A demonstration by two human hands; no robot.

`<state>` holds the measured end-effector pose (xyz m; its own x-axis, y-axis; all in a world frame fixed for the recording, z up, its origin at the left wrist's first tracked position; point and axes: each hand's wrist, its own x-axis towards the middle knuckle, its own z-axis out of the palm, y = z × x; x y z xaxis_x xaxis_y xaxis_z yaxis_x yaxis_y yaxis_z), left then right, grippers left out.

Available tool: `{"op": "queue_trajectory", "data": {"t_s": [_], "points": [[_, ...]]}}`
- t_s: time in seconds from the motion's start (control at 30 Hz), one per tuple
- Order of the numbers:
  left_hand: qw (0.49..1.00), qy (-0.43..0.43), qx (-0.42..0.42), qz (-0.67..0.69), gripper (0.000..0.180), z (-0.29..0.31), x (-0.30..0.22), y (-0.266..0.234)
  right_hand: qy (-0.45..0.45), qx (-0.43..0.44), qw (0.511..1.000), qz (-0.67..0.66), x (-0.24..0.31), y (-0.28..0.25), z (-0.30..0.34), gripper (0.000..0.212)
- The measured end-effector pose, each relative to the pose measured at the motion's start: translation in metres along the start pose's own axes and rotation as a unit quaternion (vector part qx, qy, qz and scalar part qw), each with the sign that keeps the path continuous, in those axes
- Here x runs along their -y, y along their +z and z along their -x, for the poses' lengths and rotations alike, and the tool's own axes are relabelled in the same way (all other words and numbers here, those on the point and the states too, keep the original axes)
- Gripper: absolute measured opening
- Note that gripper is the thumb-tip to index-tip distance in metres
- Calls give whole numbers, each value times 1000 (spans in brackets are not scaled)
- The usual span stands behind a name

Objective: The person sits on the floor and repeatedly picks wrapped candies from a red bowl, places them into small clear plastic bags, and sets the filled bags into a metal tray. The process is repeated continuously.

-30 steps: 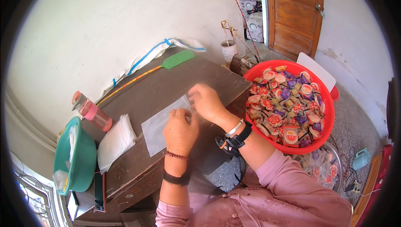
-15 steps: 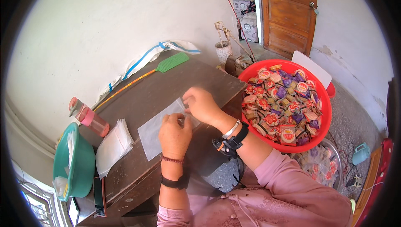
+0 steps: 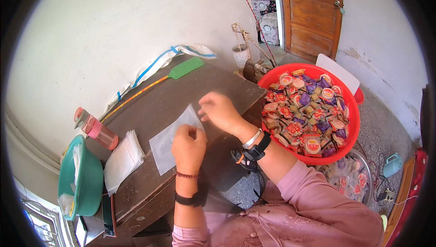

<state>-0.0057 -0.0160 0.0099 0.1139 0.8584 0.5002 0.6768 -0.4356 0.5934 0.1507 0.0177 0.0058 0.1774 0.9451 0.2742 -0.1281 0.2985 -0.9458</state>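
A thin, translucent white plastic bag (image 3: 164,149) lies on the dark brown table, its far corner raised a little. My left hand (image 3: 188,146) is closed in a pinch on the bag's right side, with the fingertips partly hidden behind the knuckles. Just right of that raised corner is my right hand (image 3: 221,113), its fingers bent and slightly apart, with nothing visible between them. Further left on the table rests a stack of similar white bags (image 3: 125,158).
A red basin (image 3: 265,131) heaped with wrapped snacks stands to my right, above a metal bowl (image 3: 369,179) of more packets. On the table (image 3: 150,106) are a green fly swatter (image 3: 186,67), a pink bottle (image 3: 100,131), a teal basin (image 3: 88,188) and a phone (image 3: 109,215).
The right hand has come off the bag's right edge, and the bag's far corner now shows. My left hand stays on the bag, almost unmoved.
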Motion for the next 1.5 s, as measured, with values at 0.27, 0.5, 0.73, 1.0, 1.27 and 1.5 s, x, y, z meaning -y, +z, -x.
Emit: {"op": "queue_trajectory", "data": {"t_s": [0.27, 0.5, 0.73, 1.0, 1.27, 1.5], "points": [[991, -11, -29, 133, 15, 6, -6, -9, -74, 82, 967, 229, 3, 1, 1, 30], [992, 6, -40, 121, 15, 6, -4, -10, -112, 123, 956, 240, -1, 0, 3, 28], [967, -32, -96, 234, 7, 5, 23, -1, -76, 127, 959, 241, 5, 1, 3, 27], [990, -4, -47, 134, 31, 3, 8, -4, -125, 62, 956, 258, -4, 5, 5, 18], [993, -24, -33, 110, 47, 6, -4, -4, -99, 52, 961, 251, 7, 9, 10, 18], [978, -52, -84, 186, 47, 1, 22, 1, -239, -48, 924, 296, -25, 24, 5, 10]]}}
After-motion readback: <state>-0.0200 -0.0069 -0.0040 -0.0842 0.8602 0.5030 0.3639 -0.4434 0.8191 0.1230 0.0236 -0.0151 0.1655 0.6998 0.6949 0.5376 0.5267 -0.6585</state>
